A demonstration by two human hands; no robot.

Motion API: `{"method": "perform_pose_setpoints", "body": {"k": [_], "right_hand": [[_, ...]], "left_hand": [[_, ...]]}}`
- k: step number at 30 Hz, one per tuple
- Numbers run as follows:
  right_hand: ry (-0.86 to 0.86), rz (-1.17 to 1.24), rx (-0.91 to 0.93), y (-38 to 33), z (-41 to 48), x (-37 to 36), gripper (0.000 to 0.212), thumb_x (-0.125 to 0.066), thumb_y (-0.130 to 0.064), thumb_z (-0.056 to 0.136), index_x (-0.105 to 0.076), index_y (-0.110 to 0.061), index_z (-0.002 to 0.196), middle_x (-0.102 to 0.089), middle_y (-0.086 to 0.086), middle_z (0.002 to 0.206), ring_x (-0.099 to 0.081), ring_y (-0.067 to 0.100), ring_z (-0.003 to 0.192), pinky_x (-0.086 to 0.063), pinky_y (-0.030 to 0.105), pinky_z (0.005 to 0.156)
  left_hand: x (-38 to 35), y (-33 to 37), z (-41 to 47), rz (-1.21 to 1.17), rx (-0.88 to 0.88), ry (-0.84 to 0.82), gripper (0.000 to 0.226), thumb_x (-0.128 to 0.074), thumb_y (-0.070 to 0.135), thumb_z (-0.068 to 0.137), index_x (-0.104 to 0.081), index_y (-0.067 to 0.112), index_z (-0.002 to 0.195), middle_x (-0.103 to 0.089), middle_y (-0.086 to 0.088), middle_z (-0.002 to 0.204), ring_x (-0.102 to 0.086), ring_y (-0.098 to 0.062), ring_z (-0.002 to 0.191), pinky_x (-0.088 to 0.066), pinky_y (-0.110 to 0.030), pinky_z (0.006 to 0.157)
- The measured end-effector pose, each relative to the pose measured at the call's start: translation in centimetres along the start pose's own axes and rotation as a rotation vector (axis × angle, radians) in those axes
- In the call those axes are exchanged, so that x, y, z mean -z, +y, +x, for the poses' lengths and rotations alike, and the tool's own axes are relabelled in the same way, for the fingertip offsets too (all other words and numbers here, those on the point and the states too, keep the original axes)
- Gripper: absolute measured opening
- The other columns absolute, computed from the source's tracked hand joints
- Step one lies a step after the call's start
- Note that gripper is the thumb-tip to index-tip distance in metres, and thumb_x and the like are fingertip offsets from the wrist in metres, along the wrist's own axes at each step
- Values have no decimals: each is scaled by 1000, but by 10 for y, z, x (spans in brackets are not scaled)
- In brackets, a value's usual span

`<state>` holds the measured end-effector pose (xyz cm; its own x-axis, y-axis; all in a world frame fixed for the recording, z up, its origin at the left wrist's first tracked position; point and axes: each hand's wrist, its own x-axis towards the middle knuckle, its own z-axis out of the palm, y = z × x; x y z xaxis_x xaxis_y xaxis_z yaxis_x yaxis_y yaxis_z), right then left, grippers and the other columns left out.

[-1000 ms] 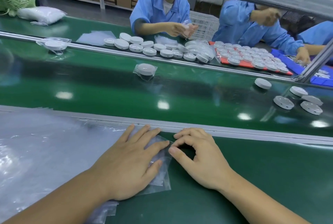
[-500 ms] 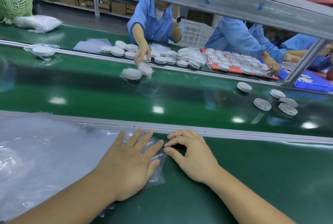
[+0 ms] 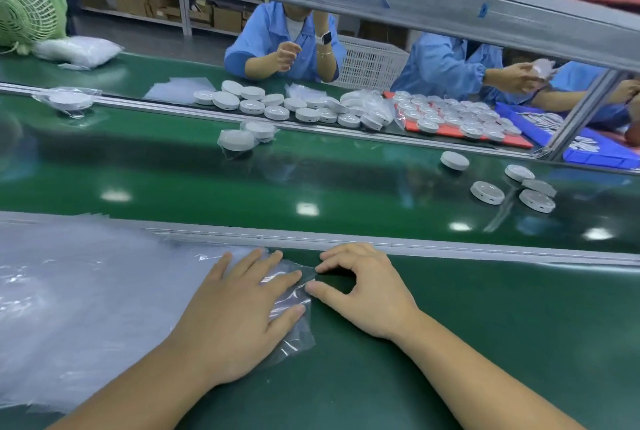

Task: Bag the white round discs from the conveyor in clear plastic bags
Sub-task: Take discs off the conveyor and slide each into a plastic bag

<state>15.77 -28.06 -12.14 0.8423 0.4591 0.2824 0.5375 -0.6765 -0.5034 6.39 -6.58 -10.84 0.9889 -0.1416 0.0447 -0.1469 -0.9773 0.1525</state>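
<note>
A small clear plastic bag lies flat on the green table in front of me. My left hand presses it down with straight, spread fingers. My right hand has curled fingers, and its thumb and forefinger tips pinch at the bag's right edge. Several loose white round discs lie on the green conveyor belt at the right, well beyond my hands. Two bagged discs sit mid-belt and another bagged disc lies at the far left.
A large pile of clear bags covers the table to my left. A metal rail separates my table from the belt. Across it, people in blue coats work over many white discs, a red tray and a blue bin.
The bagged disc on the belt has drifted left and a second bagged disc, put down by the person opposite, lies beside it. My hands have stayed on the bag.
</note>
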Motion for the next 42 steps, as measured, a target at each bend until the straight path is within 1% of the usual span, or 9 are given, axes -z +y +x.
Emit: {"method": "perform_pose_setpoints", "body": {"k": [5, 9, 13, 15, 19, 30, 35, 39, 42], "right_hand": [[4, 1, -11, 2, 2, -1, 47, -61, -81, 76, -73, -46, 104, -61, -36, 117, -46, -9, 124, -37, 32, 114], [16, -1, -11, 2, 2, -1, 41, -60, -73, 79, -73, -44, 104, -62, -36, 114, -48, -10, 121, -39, 33, 112], [16, 7, -21, 3, 3, 0, 36, -60, -69, 80, -74, -42, 100, -62, -37, 112, -49, -9, 120, -40, 33, 111], [14, 13, -25, 3, 3, 0, 36, -59, -69, 80, -74, -42, 98, -63, -36, 112, -49, -9, 120, -40, 33, 111], [9, 10, -25, 2, 3, 0, 38, -58, -69, 80, -75, -41, 98, -63, -36, 112, -48, -9, 119, -40, 34, 112], [19, 27, -15, 0, 2, 0, 29, -60, -65, 81, -73, -42, 94, -60, -40, 107, -50, -8, 118, -40, 34, 110], [24, 33, -14, 1, 3, 0, 28, -60, -63, 82, -74, -41, 92, -62, -39, 108, -51, -8, 118, -39, 33, 111], [38, 81, -19, 3, 1, 1, 24, -62, -60, 83, -74, -41, 93, -66, -36, 105, -55, -7, 116, -43, 27, 106], [57, 130, -52, 4, 1, 4, 19, -62, -59, 83, -69, -48, 97, -65, -37, 105, -57, -8, 112, -42, 12, 92]], "left_hand": [[4, 2, 2, 25, 29, 38, 74, 2, 73, 86, -28, 51, 150, -24, 18, 162, -13, -9, 152, -8, -40, 124], [8, 4, 4, 20, -19, 139, 59, -19, 69, 93, -42, 51, 143, -43, 20, 147, -34, -11, 140, -26, -37, 117], [14, 3, 3, -185, -36, 395, 31, -44, 54, 92, -71, 43, 101, -67, 28, 101, -61, -1, 97, -46, -25, 81], [11, 7, 1, -151, -58, 406, 26, -49, 52, 90, -72, 41, 93, -68, 27, 90, -62, -2, 87, -47, -26, 74], [1, 12, 3, -69, -112, 309, 29, -50, 56, 88, -76, 43, 95, -69, 26, 98, -63, -6, 95, -51, -31, 77], [0, 13, 0, -91, -112, 335, 23, -56, 51, 85, -77, 47, 93, -70, 25, 99, -65, -9, 91, -53, -31, 73], [2, 15, 2, -87, -126, 360, 34, -46, 53, 88, -78, 42, 92, -70, 25, 97, -65, -10, 90, -53, -31, 72], [2, 16, 3, -75, -138, 383, 34, -46, 52, 87, -79, 42, 89, -70, 25, 91, -65, -10, 85, -54, -31, 69], [3, 15, 3, -77, -138, 403, 33, -47, 51, 87, -78, 41, 86, -68, 24, 85, -64, -11, 81, -53, -31, 67]]}}
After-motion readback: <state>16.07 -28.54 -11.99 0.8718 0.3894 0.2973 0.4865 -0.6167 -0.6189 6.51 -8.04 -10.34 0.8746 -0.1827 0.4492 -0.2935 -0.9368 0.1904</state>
